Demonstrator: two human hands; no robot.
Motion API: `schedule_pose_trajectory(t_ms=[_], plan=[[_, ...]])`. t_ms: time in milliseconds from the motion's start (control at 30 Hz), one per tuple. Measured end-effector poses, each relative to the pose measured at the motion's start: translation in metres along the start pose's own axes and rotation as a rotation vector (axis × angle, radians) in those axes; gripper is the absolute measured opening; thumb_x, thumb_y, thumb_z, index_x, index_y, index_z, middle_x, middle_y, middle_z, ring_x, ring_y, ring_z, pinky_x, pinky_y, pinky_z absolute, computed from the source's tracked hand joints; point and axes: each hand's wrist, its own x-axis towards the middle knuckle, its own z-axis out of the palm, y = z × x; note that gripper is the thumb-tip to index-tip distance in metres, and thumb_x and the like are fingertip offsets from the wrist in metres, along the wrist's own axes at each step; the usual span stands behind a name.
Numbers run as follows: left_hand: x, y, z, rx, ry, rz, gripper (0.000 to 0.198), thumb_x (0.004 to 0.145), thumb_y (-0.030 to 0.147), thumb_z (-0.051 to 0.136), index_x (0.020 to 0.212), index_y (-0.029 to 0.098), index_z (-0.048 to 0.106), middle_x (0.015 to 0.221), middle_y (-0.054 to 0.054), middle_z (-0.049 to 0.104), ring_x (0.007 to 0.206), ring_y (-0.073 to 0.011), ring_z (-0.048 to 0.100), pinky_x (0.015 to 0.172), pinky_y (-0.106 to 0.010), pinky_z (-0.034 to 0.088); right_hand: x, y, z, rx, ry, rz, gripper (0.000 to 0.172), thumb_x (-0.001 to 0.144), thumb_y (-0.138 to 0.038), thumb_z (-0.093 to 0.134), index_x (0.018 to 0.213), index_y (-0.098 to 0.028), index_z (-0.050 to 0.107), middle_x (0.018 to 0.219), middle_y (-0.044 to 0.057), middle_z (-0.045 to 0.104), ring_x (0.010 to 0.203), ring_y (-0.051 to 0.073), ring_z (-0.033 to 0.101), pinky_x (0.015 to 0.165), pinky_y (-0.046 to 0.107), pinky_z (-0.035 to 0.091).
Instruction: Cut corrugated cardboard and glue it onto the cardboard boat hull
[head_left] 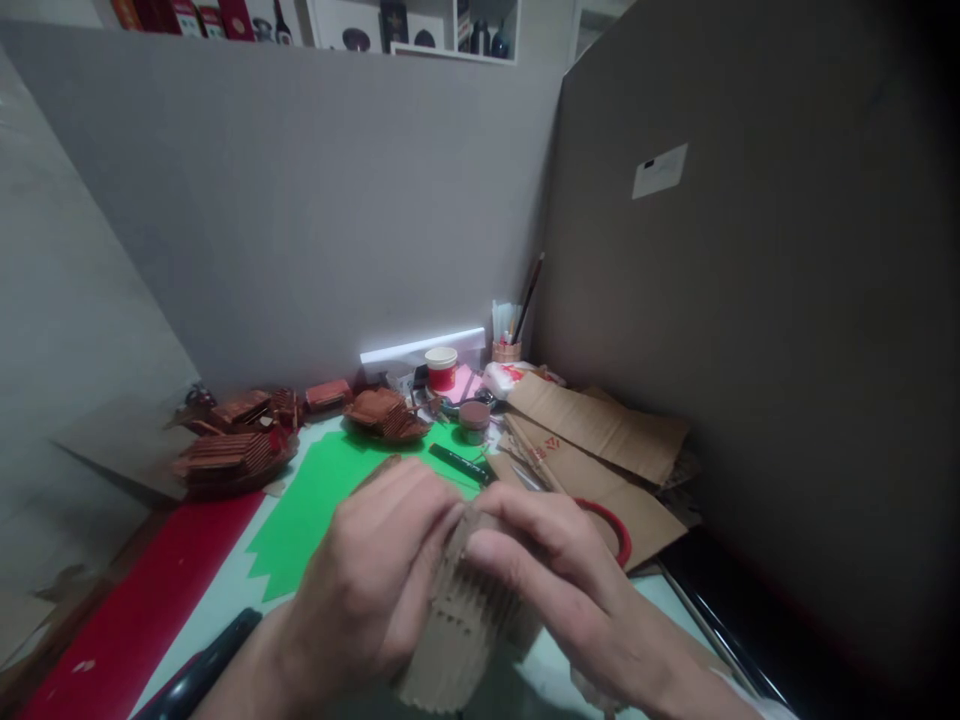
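A piece of corrugated cardboard (450, 645), with ridges showing across its upper part, is between my two hands low in the middle of the head view. My left hand (375, 570) is closed on its left side, fingertips near the top edge. On the other side, my right hand (562, 570) grips it, with the thumb pressed over the ridged face. Parts of the cardboard are hidden under the fingers. Just beyond the hands lie a black marker (459, 464) and a sheet of green paper (307, 510). A red scissor-like handle (611, 525) is beside my right hand.
Reddish-brown layered models (232, 455) stand at the left, another (384, 413) farther back. Cardboard sheets (600, 425) are piled at right. A red-and-white cup (441, 370), a small round jar (474, 420) and a pen holder (506, 350) stand before the grey partition (337, 200).
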Motion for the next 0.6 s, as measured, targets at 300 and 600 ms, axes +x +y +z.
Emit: schedule_pose_trajectory(t_ms=[300, 600], plan=[[-0.005, -0.010, -0.011, -0.111, -0.216, -0.072, 0.018, 0.094, 0.010, 0.042, 0.100, 0.022, 0.054, 0.090, -0.002, 0.061, 0.079, -0.0147, 0.057, 0.071, -0.026, 0.046, 0.001, 0.009, -0.006, 0.148, -0.005, -0.022, 0.019, 0.098, -0.030, 0.051, 0.082, -0.021, 0.055, 0.075, -0.004, 0.051, 0.070, 0.011, 0.049, 0.063, 0.021, 0.039], [-0.007, -0.013, -0.014, -0.019, -0.253, 0.007, 0.019, 0.093, 0.006, 0.043, 0.097, 0.022, 0.053, 0.092, -0.002, 0.063, 0.083, -0.0149, 0.059, 0.074, -0.026, 0.045, -0.001, 0.010, -0.004, -0.014, -0.015, -0.050, 0.020, 0.100, -0.029, 0.049, 0.082, -0.021, 0.055, 0.075, -0.004, 0.055, 0.072, 0.011, 0.054, 0.066, 0.022, 0.041]])
